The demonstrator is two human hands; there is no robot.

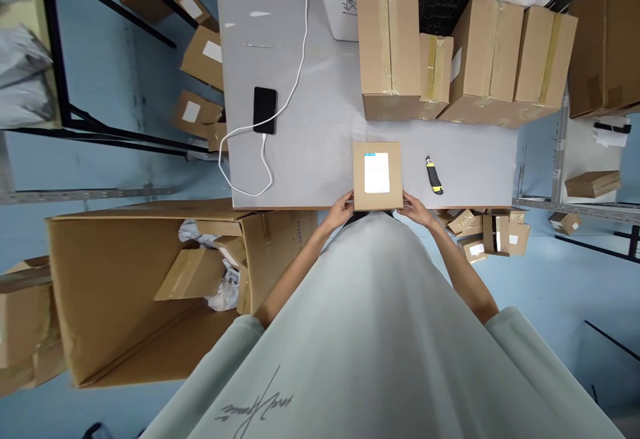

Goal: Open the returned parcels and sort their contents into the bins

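Pale shirt point(380, 332) fills the near view, both forearms reaching fwd to the table point(320, 125) edge. Left hand point(341, 211) and right hand point(416, 210) sit at the near corners of a small box point(377, 176), one each side, fingers curled loosely on its edges; a light hold, not a lift, box flat on the table right at the near edge. It's shut, white label point(377, 173) face up, so it looks packed & labelled already; can't tell if it's taped. Knife point(435, 175) lies just to the right of it, untouched, apart from the box. Left of it, a phone point(265, 110) on its cable point(295, 79). Further back, taped cartons point(465, 59) stand in a row, w/ a white bin point(335, 5) behind. On the floor to the left, a big open carton point(150, 285) w/ boxes inside; more small boxes point(490, 232) under the table on the right.
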